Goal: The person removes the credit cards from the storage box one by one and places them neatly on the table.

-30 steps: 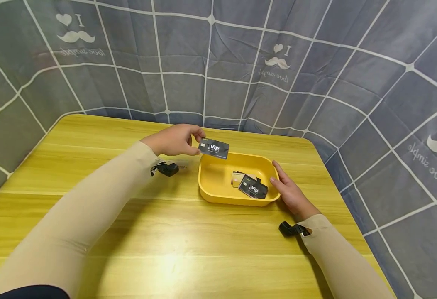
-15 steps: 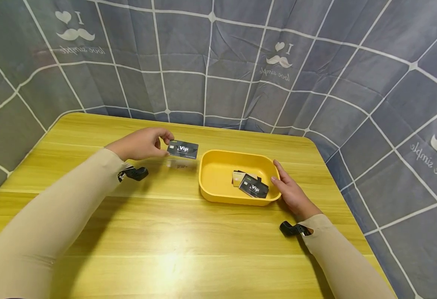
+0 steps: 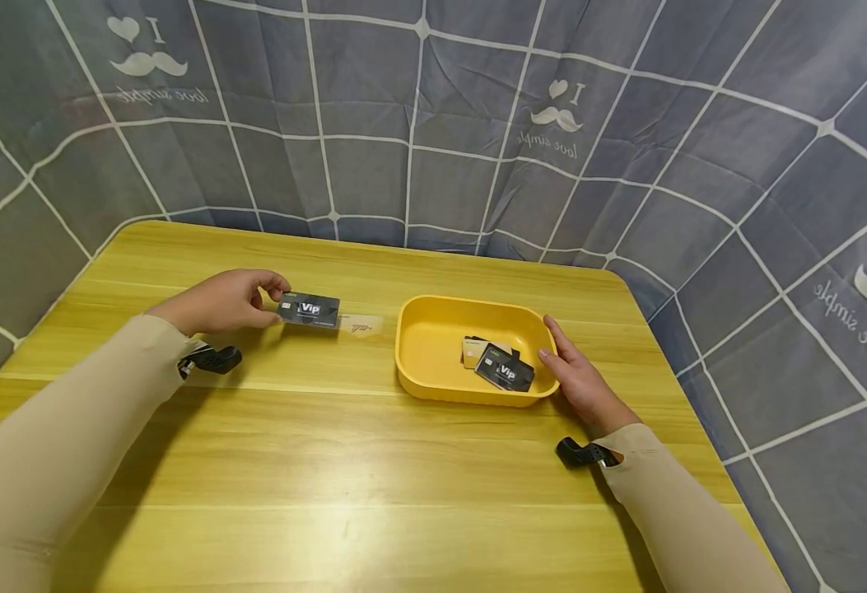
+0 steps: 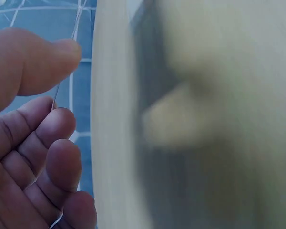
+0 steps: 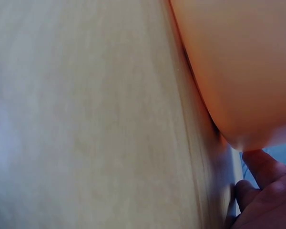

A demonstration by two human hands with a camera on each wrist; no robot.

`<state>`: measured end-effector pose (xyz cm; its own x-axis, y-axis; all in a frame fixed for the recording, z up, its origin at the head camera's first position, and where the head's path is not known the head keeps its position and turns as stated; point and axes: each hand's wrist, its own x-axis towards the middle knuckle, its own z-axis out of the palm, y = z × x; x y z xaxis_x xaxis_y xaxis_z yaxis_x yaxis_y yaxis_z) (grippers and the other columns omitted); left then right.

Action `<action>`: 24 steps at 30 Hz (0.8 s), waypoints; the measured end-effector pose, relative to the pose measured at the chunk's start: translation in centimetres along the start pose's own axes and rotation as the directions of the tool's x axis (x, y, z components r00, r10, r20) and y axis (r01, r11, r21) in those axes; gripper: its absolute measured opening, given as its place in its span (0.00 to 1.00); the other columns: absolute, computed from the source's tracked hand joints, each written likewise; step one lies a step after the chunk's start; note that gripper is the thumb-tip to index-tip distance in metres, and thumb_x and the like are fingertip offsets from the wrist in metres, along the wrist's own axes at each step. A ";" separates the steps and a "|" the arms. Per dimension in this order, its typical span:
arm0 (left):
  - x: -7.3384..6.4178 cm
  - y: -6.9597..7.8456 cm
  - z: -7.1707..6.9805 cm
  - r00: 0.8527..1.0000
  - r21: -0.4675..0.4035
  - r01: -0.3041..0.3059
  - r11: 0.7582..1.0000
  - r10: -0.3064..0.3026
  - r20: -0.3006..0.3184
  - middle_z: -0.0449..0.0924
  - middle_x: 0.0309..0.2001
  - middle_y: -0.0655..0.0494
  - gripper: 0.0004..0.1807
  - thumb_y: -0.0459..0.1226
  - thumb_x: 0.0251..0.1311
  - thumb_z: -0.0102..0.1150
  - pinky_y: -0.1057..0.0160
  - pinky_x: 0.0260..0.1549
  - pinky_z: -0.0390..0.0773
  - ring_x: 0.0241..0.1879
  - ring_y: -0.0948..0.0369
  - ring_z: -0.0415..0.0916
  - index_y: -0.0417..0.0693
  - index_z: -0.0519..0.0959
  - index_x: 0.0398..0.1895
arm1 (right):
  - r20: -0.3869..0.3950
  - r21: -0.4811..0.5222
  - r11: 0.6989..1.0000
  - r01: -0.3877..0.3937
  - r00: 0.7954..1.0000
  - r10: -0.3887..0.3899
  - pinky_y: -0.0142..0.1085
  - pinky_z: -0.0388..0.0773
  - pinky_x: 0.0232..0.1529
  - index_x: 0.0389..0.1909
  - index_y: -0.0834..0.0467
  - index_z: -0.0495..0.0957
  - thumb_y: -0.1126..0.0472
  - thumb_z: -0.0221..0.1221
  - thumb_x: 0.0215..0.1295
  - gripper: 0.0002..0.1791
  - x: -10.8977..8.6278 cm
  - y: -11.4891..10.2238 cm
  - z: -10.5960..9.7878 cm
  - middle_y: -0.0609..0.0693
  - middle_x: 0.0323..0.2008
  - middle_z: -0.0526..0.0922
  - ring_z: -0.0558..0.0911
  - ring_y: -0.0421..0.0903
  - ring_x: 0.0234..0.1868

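Note:
In the head view, my left hand (image 3: 229, 298) pinches a black VIP card (image 3: 309, 310) by its left end, between thumb and fingers. The left wrist view shows the card edge-on as a thin line, the thumb (image 4: 43, 64) on one side of it. Just right of the black card, a pale, see-through card (image 3: 362, 327) with gold script lies on the table. My right hand (image 3: 580, 379) holds the right end of a yellow plastic bin (image 3: 470, 397), its thumb at the rim and fingers along the outside. Inside lie another black VIP card (image 3: 505, 368) and a gold card (image 3: 471, 354), overlapping.
A wood-grain table (image 3: 344, 478) carries everything, with rounded far corners. Behind and to the sides hangs a grey-blue curtain (image 3: 374, 181) with white lines, close to the table's far edge.
My left hand has carried the black VIP card leftward from over the bin's left rim and lower toward the table. The see-through card is now more exposed. My right hand and the bin stay put.

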<state>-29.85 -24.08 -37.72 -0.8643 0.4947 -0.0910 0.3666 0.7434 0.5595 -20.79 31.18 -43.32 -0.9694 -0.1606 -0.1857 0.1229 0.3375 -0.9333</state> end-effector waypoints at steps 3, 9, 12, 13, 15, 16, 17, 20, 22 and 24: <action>-0.7 -0.8 -0.2 1.000 0.008 0.010 1.000 -0.011 0.010 0.78 0.50 0.47 0.26 0.40 0.64 0.72 0.56 0.42 0.75 0.42 0.55 0.77 0.40 0.78 0.61 | -0.001 0.012 1.000 -0.001 1.000 0.001 0.40 0.64 0.73 0.86 0.39 0.36 0.55 0.44 0.86 0.38 -0.1 0.0 0.0 0.48 0.87 0.36 0.47 0.55 0.86; -1.5 -2.3 0.0 0.999 -0.007 0.030 1.000 -0.029 0.040 0.80 0.51 0.47 0.27 0.41 0.65 0.71 0.53 0.45 0.76 0.44 0.55 0.77 0.39 0.78 0.64 | -0.004 0.020 1.000 -0.008 1.000 0.008 0.28 0.70 0.66 0.86 0.37 0.36 0.54 0.45 0.86 0.38 -0.2 -0.1 0.1 0.48 0.87 0.36 0.48 0.56 0.86; -1.5 -2.6 0.3 0.997 -0.014 0.045 0.999 -0.044 0.056 0.80 0.52 0.46 0.27 0.42 0.66 0.70 0.53 0.45 0.76 0.44 0.55 0.76 0.40 0.77 0.65 | -0.005 0.021 1.000 -0.006 1.000 0.006 0.33 0.69 0.69 0.86 0.39 0.36 0.55 0.45 0.86 0.38 -0.2 0.0 0.1 0.47 0.87 0.36 0.48 0.56 0.86; -1.5 -2.7 0.4 0.997 -0.014 0.050 0.999 -0.049 0.060 0.80 0.52 0.46 0.28 0.42 0.67 0.70 0.53 0.46 0.76 0.44 0.55 0.76 0.40 0.77 0.65 | -0.005 0.018 1.000 -0.004 1.000 0.004 0.35 0.68 0.70 0.87 0.39 0.36 0.55 0.45 0.86 0.38 -0.2 0.0 0.1 0.48 0.87 0.36 0.48 0.56 0.86; -1.5 -2.7 0.6 0.996 -0.019 0.056 0.998 -0.055 0.064 0.81 0.52 0.45 0.28 0.42 0.67 0.70 0.53 0.47 0.76 0.45 0.54 0.76 0.40 0.77 0.66 | -0.006 0.015 1.000 -0.003 1.000 0.003 0.41 0.64 0.73 0.86 0.38 0.36 0.55 0.45 0.86 0.39 -0.3 0.0 0.2 0.48 0.87 0.36 0.48 0.56 0.86; -1.5 -2.7 0.7 0.996 -0.019 0.056 0.998 -0.055 0.065 0.81 0.53 0.45 0.28 0.42 0.67 0.70 0.52 0.47 0.76 0.46 0.53 0.76 0.39 0.77 0.66 | -0.007 0.013 1.000 -0.005 1.000 0.005 0.43 0.62 0.74 0.86 0.38 0.36 0.55 0.45 0.86 0.39 -0.3 0.0 0.2 0.47 0.87 0.36 0.47 0.55 0.86; -1.5 -2.6 0.8 0.996 -0.021 0.057 0.998 -0.056 0.064 0.81 0.53 0.45 0.28 0.41 0.66 0.70 0.52 0.48 0.76 0.46 0.53 0.77 0.39 0.77 0.66 | -0.008 0.011 1.000 -0.006 1.000 0.006 0.45 0.61 0.74 0.86 0.37 0.36 0.54 0.45 0.86 0.39 -0.3 0.0 0.2 0.47 0.87 0.36 0.47 0.55 0.86; -1.4 -2.6 1.0 0.996 -0.024 0.056 0.998 -0.055 0.066 0.81 0.53 0.44 0.28 0.41 0.66 0.70 0.51 0.48 0.76 0.47 0.52 0.77 0.38 0.77 0.66 | -0.013 0.012 1.000 -0.011 1.000 0.011 0.48 0.58 0.76 0.86 0.36 0.36 0.54 0.45 0.86 0.39 -0.3 0.0 0.3 0.47 0.87 0.36 0.47 0.55 0.86; -1.3 -2.6 1.1 0.996 -0.026 0.056 0.998 -0.055 0.069 0.81 0.54 0.44 0.29 0.42 0.66 0.70 0.51 0.48 0.76 0.47 0.52 0.77 0.37 0.77 0.66 | -0.014 0.011 1.000 -0.010 1.000 0.011 0.50 0.56 0.77 0.86 0.37 0.36 0.54 0.45 0.86 0.39 -0.3 0.1 0.3 0.47 0.87 0.36 0.46 0.55 0.86; -1.1 -2.6 1.2 0.996 -0.025 0.059 0.998 -0.057 0.072 0.81 0.55 0.44 0.30 0.42 0.67 0.70 0.50 0.50 0.76 0.48 0.52 0.78 0.37 0.76 0.67 | -0.016 0.001 1.000 -0.008 1.000 0.008 0.51 0.54 0.78 0.86 0.38 0.36 0.54 0.46 0.86 0.39 -0.3 0.1 0.3 0.46 0.87 0.35 0.44 0.55 0.87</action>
<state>-29.41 -26.05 -40.08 -0.8566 0.4827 -0.1821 0.3061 0.7597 0.5738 -20.43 31.01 -43.40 -0.9718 -0.1428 -0.1877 0.1305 0.3374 -0.9323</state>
